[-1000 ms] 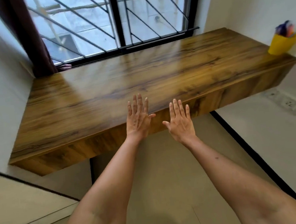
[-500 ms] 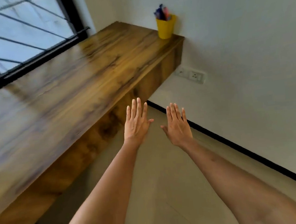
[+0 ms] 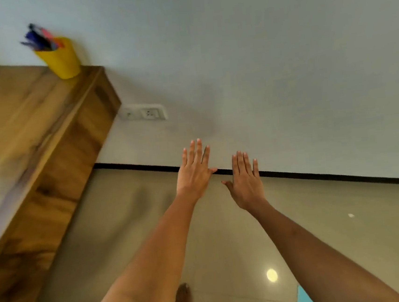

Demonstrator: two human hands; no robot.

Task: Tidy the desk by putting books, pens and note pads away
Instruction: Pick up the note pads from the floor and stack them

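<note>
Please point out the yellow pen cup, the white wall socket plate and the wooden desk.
Yellow plastic pen cup (image 3: 60,60): head view, its front wall.
White wall socket plate (image 3: 144,112): head view, its middle.
Wooden desk (image 3: 17,114): head view, bare top.

desk (image 3: 20,124): glossy wood-grain | floor (image 3: 226,233): glossy tile | wall (image 3: 258,60): matt paint

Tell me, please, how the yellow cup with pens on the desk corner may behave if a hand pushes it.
The yellow cup looks narrower at its base, and the pens stick out above its rim, so a push near the top would probably tip it. It stands near the desk corner, so it might slide off the edge. It looks like plastic, probably light.
</note>
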